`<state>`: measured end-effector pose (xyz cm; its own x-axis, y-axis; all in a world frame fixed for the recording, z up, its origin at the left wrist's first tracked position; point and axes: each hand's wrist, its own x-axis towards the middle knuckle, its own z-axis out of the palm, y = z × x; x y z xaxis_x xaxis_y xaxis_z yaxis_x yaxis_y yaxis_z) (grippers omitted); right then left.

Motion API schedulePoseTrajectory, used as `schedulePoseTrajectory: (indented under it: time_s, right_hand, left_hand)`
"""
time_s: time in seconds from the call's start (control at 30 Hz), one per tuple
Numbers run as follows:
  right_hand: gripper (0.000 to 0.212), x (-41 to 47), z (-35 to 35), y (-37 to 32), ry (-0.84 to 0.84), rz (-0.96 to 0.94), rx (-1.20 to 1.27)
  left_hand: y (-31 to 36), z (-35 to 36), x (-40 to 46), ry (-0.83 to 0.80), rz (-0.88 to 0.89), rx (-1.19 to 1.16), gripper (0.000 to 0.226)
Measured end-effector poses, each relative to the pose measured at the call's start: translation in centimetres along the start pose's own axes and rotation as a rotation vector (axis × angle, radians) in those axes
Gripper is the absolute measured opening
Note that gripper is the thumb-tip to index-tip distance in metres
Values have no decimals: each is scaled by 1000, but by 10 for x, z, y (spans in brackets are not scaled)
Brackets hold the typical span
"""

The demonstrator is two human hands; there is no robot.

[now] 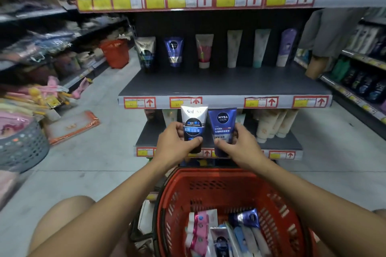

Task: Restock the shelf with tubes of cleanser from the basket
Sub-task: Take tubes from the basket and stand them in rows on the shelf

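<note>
While the red slotted basket holds soft tubes, left hand grips a white tube, right hand a blue tube.

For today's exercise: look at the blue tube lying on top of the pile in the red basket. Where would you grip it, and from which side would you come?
Likely best: pinch the blue tube across its flat body near the middle, coming straight down from above. It lies on top of the other tubes in the red basket, whose walls block a sideways approach. Both hands are full: left hand, right hand.
</note>
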<state>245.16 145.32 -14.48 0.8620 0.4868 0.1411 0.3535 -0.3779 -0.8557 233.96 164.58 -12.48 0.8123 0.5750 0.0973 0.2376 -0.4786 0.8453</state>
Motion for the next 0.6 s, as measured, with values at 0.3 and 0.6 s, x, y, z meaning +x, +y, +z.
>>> schedulePoseTrajectory:
  time_s: [0.3, 0.6]
  right_hand:
    - [46, 51, -9, -73, 57, -113, -12]
    - [49, 120, -7, -108, 169, -164, 14]
  left_hand:
    - [38, -51, 43, 124, 82, -69, 59]
    - [55, -91, 102, 272, 168, 7, 56]
